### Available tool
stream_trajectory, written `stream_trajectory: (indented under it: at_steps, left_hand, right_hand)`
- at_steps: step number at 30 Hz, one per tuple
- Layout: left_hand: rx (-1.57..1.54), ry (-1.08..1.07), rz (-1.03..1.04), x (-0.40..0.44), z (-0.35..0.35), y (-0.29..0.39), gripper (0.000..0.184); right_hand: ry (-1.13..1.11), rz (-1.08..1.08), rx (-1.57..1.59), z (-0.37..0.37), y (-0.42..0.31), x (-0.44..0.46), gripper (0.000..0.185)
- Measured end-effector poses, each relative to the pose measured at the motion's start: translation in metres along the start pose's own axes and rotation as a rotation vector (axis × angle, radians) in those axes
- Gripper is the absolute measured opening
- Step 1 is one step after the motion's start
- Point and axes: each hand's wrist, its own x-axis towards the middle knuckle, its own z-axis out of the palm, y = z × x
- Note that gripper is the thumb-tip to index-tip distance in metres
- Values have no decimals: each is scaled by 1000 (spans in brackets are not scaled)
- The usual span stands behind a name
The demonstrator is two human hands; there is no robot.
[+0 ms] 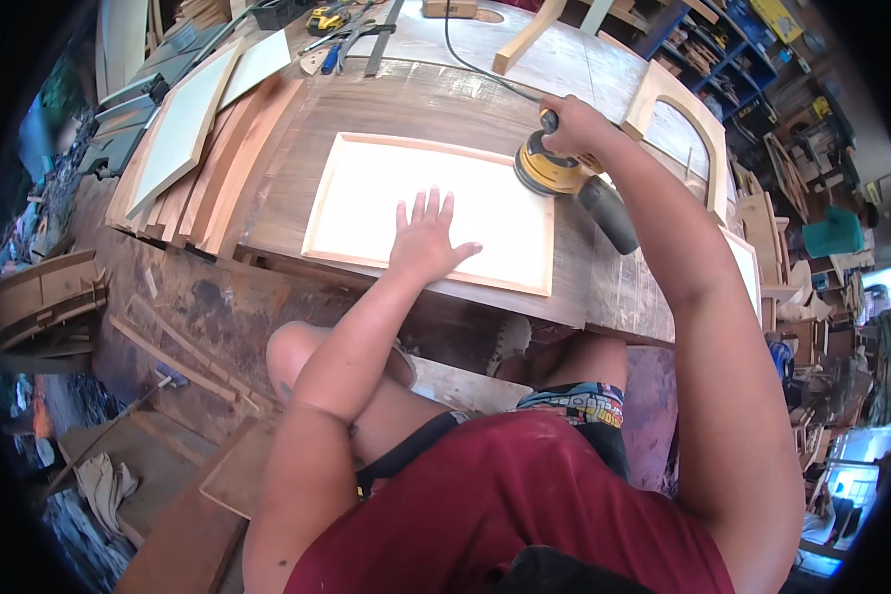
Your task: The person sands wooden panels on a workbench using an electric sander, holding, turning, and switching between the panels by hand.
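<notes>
A white panel with a pale wooden frame (505,223) lies on the brown wooden worktop (445,96). My left hand (429,241) rests flat on the panel near its front edge, fingers spread, holding nothing. At the upper right, my right hand (576,127) grips a yellow and black sander (548,170). The sander's round pad is at the frame's right edge, and its dark dust canister (607,215) points toward the lower right. A cable (455,49) runs from the sander to the back of the table.
Stacked boards and framed panels (190,129) lean at the left. Clamps (351,35) and a yellow drill (327,20) lie at the back left. An arched wooden piece (653,87) lies at the right. Blue shelving (728,64) stands beyond.
</notes>
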Motion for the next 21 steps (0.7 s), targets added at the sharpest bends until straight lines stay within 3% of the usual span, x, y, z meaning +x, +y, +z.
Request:
stream_trajectory:
  at_steps: [6, 16, 18, 21]
  left_hand:
    - [29, -2, 1, 3, 3, 1, 102]
    - [-3, 18, -17, 3, 4, 3, 104]
    - [9, 20, -18, 3, 4, 1, 104]
    - [23, 21, -17, 2, 4, 2, 103]
  right_hand:
    - [40, -6, 18, 8, 21, -40, 56]
    - [1, -74, 78, 20, -14, -160, 50]
    - [19, -115, 90, 24, -18, -158, 50]
    - [42, 1, 84, 15, -21, -130, 48]
